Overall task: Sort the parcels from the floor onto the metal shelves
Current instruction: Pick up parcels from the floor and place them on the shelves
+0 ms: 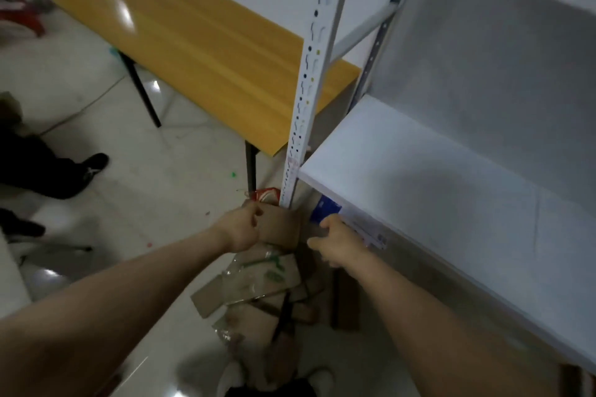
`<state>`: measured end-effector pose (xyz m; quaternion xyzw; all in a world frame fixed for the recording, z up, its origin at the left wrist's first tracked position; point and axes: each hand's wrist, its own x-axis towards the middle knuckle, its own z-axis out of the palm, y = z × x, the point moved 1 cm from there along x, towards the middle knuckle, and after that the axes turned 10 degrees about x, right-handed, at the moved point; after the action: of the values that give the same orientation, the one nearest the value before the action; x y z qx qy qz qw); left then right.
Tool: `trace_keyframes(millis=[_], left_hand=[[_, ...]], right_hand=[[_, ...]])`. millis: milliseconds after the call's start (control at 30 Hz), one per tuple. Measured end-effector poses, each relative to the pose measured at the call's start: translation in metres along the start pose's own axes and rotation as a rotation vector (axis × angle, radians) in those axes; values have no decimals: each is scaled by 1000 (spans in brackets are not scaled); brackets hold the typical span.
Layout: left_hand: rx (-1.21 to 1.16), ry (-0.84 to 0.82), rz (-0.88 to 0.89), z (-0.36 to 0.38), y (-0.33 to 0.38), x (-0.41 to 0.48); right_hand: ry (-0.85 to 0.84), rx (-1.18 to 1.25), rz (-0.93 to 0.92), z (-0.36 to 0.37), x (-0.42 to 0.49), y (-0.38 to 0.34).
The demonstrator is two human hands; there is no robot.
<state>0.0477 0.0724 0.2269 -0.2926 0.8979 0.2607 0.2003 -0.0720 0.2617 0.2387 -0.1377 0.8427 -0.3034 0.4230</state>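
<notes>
1. The pile of parcels (258,287) lies on the floor at the foot of the shelf's upright post (308,90), at 6 o'clock from it. This probably keeps them within reach of the metal shelf (435,190).
2. The left hand (242,229) grips a brown cardboard parcel (280,229) at the pile's 12 o'clock end, fingers curled over its left edge, apparently to lift it clear.
3. The right hand (342,245), at 3 o'clock from the left, curls its fingers on a blue-and-white parcel (325,208) just under the shelf's front lip, seemingly guiding it onto the lower level.
4. Both forearms reach forward and down, nearly straight, wrists bent slightly inward.
5. A yellow table (209,51) stands at 11 o'clock from the hands.
</notes>
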Motion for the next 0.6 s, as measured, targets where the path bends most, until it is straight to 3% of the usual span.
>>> trace_keyframes(millis=[200, 467, 600], left_hand=[[-512, -226, -438, 119, -81, 62], [-853, -155, -729, 240, -170, 149], [-933, -147, -807, 290, -199, 182]], right_hand=[[-15, 209, 269, 69, 105, 77], [-72, 88, 383, 140, 253, 182], [-95, 201, 473, 178, 305, 228]])
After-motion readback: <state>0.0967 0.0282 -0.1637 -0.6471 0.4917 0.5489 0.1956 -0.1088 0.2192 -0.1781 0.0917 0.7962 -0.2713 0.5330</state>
